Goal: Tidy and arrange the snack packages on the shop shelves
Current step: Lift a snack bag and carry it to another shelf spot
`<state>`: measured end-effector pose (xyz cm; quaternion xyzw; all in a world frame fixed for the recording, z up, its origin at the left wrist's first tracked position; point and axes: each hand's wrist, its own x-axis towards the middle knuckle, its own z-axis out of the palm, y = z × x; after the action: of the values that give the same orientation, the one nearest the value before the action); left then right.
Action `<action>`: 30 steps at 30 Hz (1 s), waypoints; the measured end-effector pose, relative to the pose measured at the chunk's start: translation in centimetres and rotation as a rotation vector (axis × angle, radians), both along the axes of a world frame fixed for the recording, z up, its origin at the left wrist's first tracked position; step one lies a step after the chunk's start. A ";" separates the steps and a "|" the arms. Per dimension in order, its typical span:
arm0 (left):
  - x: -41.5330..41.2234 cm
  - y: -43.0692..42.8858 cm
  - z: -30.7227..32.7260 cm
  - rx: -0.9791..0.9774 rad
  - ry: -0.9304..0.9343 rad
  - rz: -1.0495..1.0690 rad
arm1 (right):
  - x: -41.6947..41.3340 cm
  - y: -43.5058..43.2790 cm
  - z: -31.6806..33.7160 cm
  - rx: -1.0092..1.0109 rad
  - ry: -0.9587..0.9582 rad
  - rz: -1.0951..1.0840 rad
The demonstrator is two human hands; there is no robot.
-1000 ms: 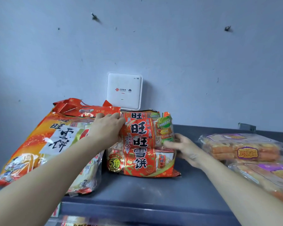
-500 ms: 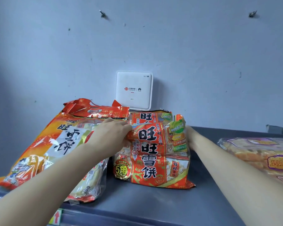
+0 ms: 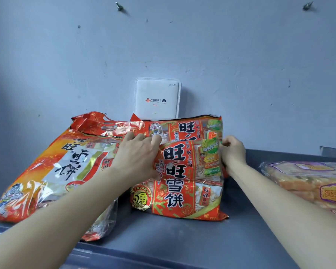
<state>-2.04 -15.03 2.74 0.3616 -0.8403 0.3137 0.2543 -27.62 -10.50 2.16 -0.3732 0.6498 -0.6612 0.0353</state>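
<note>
Two hands hold the front red rice-cracker bag (image 3: 184, 183), standing upright on the grey shelf (image 3: 182, 241) against a matching bag (image 3: 190, 129) behind it: the left hand (image 3: 138, 158) curls its fingers over the upper left edge, the right hand (image 3: 232, 152) pinches the right edge with bent fingers. A large orange cracker bag (image 3: 47, 167) leans just left; clear-wrapped cakes (image 3: 308, 181) lie well to the right.

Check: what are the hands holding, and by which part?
Both hold the front red rice-cracker pack: the left hand grips its upper left edge, the right hand pinches its upper right edge.
</note>
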 end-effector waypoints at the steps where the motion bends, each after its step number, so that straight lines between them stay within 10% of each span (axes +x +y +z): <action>1: -0.5 0.0 0.0 0.003 0.004 0.007 | -0.4 0.3 -0.1 -0.038 0.015 -0.055; 20: -5.6 -1.1 0.3 0.034 -0.081 -0.106 | -3.1 3.1 -0.2 0.064 -0.292 0.047; 24: -5.0 -0.9 0.1 0.005 -0.082 -0.091 | -1.6 3.5 1.9 -0.252 -0.046 -0.223; 30: -3.1 0.5 1.4 0.060 -0.026 -0.089 | 5.0 3.8 6.5 -0.313 0.595 -0.068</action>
<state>-5.16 -14.53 4.11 0.3272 -0.8679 0.2812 0.2460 -22.59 -6.71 8.63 -0.5287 0.5342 -0.6161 -0.2357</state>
